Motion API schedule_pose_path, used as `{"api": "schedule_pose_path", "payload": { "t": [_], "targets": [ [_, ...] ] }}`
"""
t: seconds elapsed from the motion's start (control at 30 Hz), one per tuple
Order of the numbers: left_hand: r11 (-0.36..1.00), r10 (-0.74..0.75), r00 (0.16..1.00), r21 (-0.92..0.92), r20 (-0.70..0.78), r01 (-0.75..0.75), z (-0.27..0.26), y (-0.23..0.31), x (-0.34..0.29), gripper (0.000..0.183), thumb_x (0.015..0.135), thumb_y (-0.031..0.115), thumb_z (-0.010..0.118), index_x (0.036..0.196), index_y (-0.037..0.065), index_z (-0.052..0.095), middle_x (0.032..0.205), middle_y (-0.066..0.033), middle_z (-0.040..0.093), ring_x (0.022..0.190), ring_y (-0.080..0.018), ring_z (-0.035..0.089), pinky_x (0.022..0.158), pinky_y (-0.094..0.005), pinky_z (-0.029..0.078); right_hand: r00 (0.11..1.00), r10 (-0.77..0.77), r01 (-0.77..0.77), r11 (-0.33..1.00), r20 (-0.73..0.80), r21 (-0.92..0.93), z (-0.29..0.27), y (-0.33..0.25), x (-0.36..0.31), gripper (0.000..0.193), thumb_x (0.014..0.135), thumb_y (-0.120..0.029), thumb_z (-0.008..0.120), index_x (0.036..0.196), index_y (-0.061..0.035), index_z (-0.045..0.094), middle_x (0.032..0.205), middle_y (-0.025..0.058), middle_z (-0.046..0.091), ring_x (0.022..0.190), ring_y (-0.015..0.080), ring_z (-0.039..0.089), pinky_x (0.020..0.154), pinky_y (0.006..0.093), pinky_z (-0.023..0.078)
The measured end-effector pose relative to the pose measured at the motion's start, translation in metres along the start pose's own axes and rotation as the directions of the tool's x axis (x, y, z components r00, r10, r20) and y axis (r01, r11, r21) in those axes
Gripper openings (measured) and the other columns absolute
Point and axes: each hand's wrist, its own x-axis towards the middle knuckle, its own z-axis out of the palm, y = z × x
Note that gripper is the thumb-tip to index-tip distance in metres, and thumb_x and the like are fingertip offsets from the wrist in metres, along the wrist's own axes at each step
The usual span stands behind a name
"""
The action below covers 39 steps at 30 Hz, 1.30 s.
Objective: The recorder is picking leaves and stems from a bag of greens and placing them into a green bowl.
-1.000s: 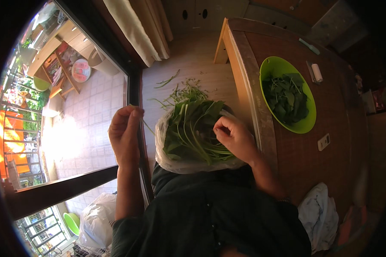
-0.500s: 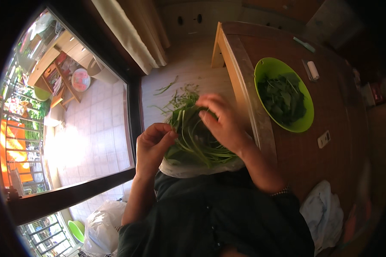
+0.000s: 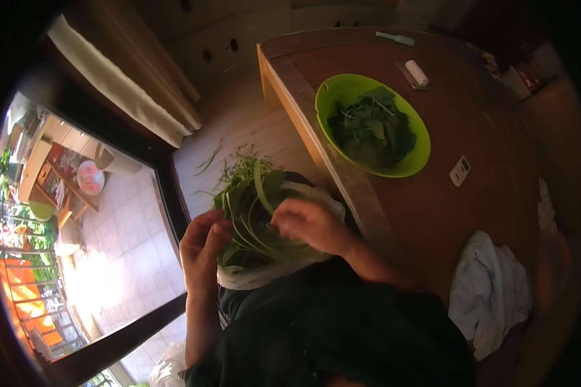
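Observation:
A clear plastic bag (image 3: 242, 278) lies open against my lap, full of long-stemmed leafy greens (image 3: 248, 242). At the bag's left side, my left hand (image 3: 201, 248) has its thumb and fingers pinched together on a green stem. My right hand (image 3: 313, 226) is over the right part of the greens with its fingers bent downward. Motion blurs those fingertips, so whether they hold a stem is unclear. On the table to the right stands a bright green bowl (image 3: 423, 158), with picked leaves (image 3: 374, 126) heaped in it.
The brown table (image 3: 426, 213) holds a white remote-like device (image 3: 460, 171), a white roll (image 3: 417, 73), a pale-handled tool (image 3: 395, 39) and a crumpled white cloth (image 3: 487, 290). Plant scraps (image 3: 210, 158) lie beyond the bag. A dark-framed glass door (image 3: 174, 187) stands left.
My view has swung right, so the bowl and table sit further left. My right hand has come down from above the far stems to the bag's right side; my left hand keeps its pinch.

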Motion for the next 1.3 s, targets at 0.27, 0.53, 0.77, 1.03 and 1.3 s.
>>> {"api": "schedule_pose_path", "payload": {
  "t": [0.27,0.53,0.77,1.03,1.3],
  "targets": [
    [0.992,-0.046,0.988,0.122,0.147,0.028,-0.004,-0.012,-0.006,0.023,0.093,0.012,0.064,0.111,-0.002,0.065,0.097,-0.007,0.07,0.086,-0.0096,0.063,0.078,-0.0235,0.05,0.878,0.049,0.166,0.901,-0.475,0.4,-0.053,-0.011,0.006,0.028,0.099,-0.016,0.055,0.121,0.0001,0.06,0.091,0.0058,0.065,0.072,0.0075,0.056,0.069,0.0224,0.047],
    [0.985,-0.025,0.991,0.174,0.129,0.002,-0.002,-0.004,-0.005,0.02,0.094,0.008,0.062,0.111,-0.002,0.065,0.096,-0.0054,0.07,0.088,-0.0086,0.063,0.077,-0.0229,0.05,0.996,0.005,-0.017,0.991,-0.09,-0.133,0.005,0.028,0.006,0.015,0.092,-0.018,0.065,0.095,-0.0032,0.066,0.083,0.0021,0.064,0.073,0.0128,0.061,0.066,0.028,0.049],
    [0.987,-0.056,0.994,0.153,0.092,0.042,-0.019,-0.011,-0.008,0.021,0.094,0.009,0.063,0.112,-0.003,0.065,0.098,-0.0058,0.07,0.091,-0.0096,0.064,0.079,-0.0234,0.051,0.994,-0.104,0.102,0.8,0.031,-0.591,0.042,0.046,0.004,0.018,0.085,-0.02,0.068,0.087,-0.0027,0.062,0.084,0.0129,0.063,0.078,0.0332,0.063,0.069,0.0417,0.049],
    [0.992,-0.053,0.995,0.115,0.084,0.043,-0.021,-0.017,-0.009,0.022,0.094,0.012,0.063,0.111,-0.002,0.064,0.094,-0.0063,0.07,0.084,-0.0097,0.061,0.078,-0.0247,0.049,0.996,-0.08,0.065,0.941,-0.031,-0.332,0.045,0.05,0.003,0.01,0.086,-0.006,0.068,0.088,-0.0003,0.061,0.079,0.0062,0.058,0.07,0.0147,0.058,0.064,0.0291,0.046],
    [0.974,-0.08,0.989,0.221,0.124,0.051,-0.016,-0.016,-0.002,0.027,0.098,0.02,0.059,0.109,-0.003,0.068,0.092,-0.0053,0.07,0.086,-0.0095,0.063,0.08,-0.0252,0.05,0.968,-0.25,0.236,0.926,-0.01,-0.295,0.042,0.021,-0.006,0.008,0.084,-0.001,0.07,0.084,-0.0018,0.062,0.079,0.0039,0.058,0.07,0.0129,0.057,0.063,0.0279,0.046]
  ]
}}
